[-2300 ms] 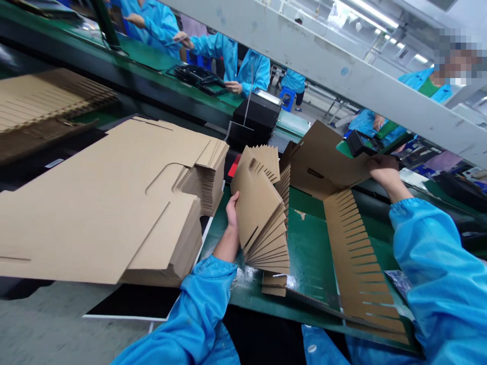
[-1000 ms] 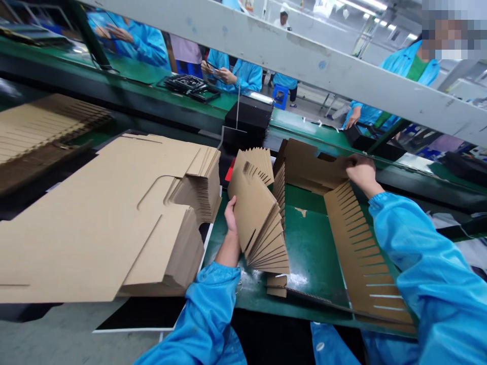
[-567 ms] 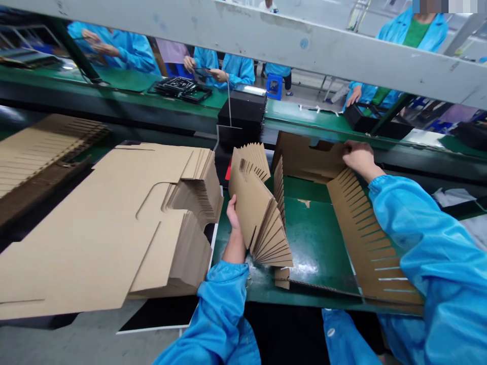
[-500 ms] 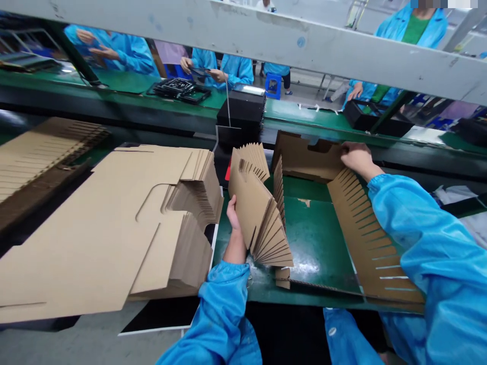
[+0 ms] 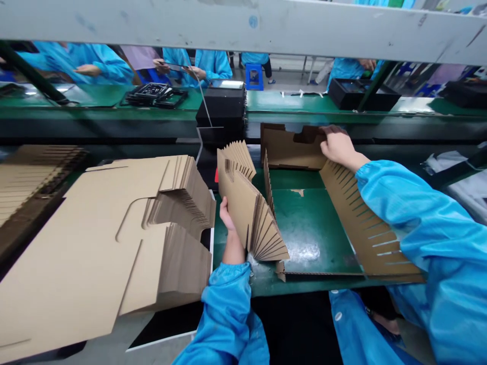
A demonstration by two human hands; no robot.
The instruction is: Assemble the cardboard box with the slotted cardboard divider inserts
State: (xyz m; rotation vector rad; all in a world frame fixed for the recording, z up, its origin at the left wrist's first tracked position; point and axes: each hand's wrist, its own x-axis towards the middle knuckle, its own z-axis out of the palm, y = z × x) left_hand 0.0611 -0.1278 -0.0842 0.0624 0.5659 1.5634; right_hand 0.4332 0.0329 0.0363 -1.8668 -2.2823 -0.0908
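Note:
My left hand (image 5: 227, 215) is closed round the left side of a fanned bundle of cardboard dividers (image 5: 243, 205), held upright with their slotted edges spread to the right. At the far right corner of a slotted cardboard frame (image 5: 291, 147), my right hand (image 5: 338, 147) grips the upper edge with curled fingers; the fingertips are partly hidden. The frame stands on the green table (image 5: 304, 218) as a rectangle, and its right wall (image 5: 361, 218), cut with many slots, leans outward. Through the frame the green surface shows.
A tall stack of flat cardboard sheets (image 5: 91, 228) lies to the left, and slotted cardboard pieces (image 5: 30, 172) lie beyond it. Black boxes (image 5: 220, 104) stand behind the dividers. A grey beam (image 5: 213, 25) crosses overhead. Co-workers in blue sleeves sit across the line.
The view has tilted down and shifted slightly right, so things appear further left. Both hands keep their holds on the dividers and the frame. A co-worker's hands opposite have moved.

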